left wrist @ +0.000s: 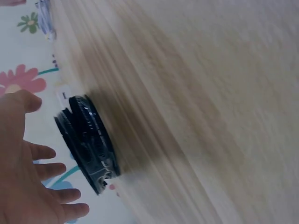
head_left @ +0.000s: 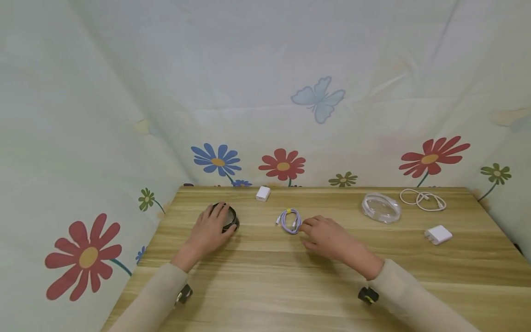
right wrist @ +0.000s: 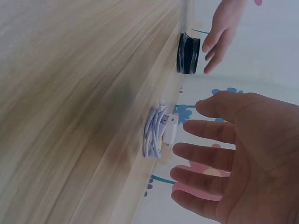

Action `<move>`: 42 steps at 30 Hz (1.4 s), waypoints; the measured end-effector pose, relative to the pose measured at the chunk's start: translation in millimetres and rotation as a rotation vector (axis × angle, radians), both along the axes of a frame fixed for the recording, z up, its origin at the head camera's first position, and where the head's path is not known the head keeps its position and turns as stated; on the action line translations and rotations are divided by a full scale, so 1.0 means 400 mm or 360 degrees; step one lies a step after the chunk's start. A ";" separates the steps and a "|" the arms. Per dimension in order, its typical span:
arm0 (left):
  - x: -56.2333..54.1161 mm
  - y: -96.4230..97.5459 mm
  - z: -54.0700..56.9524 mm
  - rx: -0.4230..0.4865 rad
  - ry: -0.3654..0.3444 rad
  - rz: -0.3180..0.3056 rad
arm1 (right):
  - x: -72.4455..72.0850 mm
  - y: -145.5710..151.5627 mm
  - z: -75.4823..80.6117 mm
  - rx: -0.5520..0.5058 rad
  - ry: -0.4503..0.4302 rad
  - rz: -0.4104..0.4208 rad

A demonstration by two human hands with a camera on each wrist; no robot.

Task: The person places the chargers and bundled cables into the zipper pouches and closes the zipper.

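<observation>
While inspecting the counter (head_left: 265,286) about the right grip (head_left: 325,236), found a purple cable (right wrist: 153,133) lying just left of its fingertips, looped and tied with a yellow band (head_left: 289,211). Recorded the right grip as spread, with slightly bent fingers and a gap between them and the cable in the right wrist view; saw nothing pinched. Judged the loop's longer axis to run forward, away from both grips and roughly across the line of the right fingers, with a connector (head_left: 278,222) sticking out on the side toward the left grip (head_left: 207,235). Rated the right grip clearly the nearer of the two, and any approach from it to the cable a short one, leftward and down.

Recorded the left grip as spread too, over a black coil (left wrist: 88,147), with a gap visible in the left wrist view. Noted a white plug (head_left: 263,194) beyond both grips and between them. Logged, well to the right of the right grip, a clear ring (head_left: 370,213), a white cable (head_left: 424,198) farther right, and a second plug (head_left: 440,234).

Observed wood grain running from side to side on the flat counter. Observed a pale cloth (head_left: 249,115) beyond both grips, printed with flowers (head_left: 283,166) and a butterfly (head_left: 319,99).
</observation>
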State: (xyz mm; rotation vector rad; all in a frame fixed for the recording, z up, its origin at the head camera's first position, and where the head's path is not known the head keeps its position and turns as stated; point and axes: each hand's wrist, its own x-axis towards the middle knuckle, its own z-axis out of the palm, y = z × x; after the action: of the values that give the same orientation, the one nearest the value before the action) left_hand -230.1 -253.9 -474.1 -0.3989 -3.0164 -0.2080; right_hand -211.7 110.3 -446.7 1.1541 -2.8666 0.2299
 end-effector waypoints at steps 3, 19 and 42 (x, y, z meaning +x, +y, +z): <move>-0.009 -0.004 -0.007 0.0015 -0.0028 0.0038 | -0.003 -0.008 -0.001 -0.0016 -0.0036 -0.0024; -0.032 0.008 -0.022 -0.0065 -0.0013 0.0120 | -0.005 -0.004 0.004 -0.0043 -0.0034 -0.0052; -0.021 0.044 -0.039 0.0027 0.0124 -0.0443 | -0.009 -0.001 0.005 -0.0060 -0.0054 -0.0037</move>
State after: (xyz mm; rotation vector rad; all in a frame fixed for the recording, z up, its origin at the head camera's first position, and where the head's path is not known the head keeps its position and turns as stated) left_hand -238.6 -236.2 -489.8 -0.8054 -2.8709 -0.2311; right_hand -215.3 110.0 -444.7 1.1208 -2.8897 0.3037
